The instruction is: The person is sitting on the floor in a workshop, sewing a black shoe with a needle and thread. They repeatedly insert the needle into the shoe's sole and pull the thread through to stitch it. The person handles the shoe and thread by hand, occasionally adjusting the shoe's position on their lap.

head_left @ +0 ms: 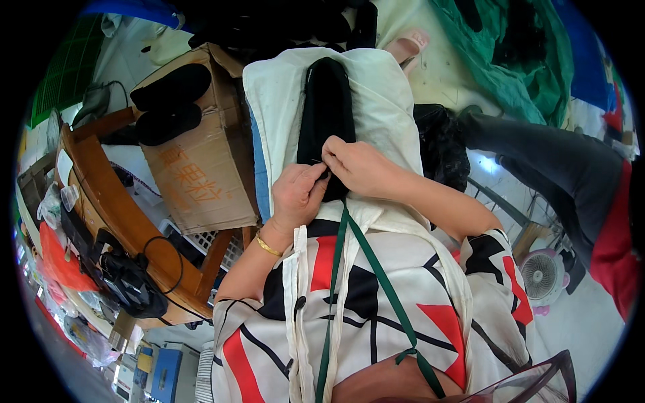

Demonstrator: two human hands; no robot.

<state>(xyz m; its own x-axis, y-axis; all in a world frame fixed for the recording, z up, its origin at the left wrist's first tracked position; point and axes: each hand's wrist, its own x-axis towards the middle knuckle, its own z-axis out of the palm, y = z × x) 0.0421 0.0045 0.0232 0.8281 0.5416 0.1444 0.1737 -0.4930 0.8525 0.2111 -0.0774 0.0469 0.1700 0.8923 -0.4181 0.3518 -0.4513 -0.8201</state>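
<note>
A black cloth shoe (pixel 327 101) lies lengthwise on a white cloth (pixel 383 94) over my lap, its toe pointing away from me. My left hand (pixel 295 196) is closed on the shoe's near part, thumb and forefinger pinching its edge. Right beside it, my right hand (pixel 363 169) is closed in a pinch over the shoe's opening, the fingertips of both hands almost touching. A thin, faint line shows by the fingertips, too small to name for certain. The near end of the shoe is partly hidden by my hands.
To the left stand a cardboard box (pixel 195 174) with black shoes (pixel 171 87) on top and a wooden bench (pixel 107 188). Another person's leg (pixel 537 148) reaches in at right, near a black plastic bag (pixel 440 144) and a small fan (pixel 543 275). A green bag (pixel 557 74) lies far right.
</note>
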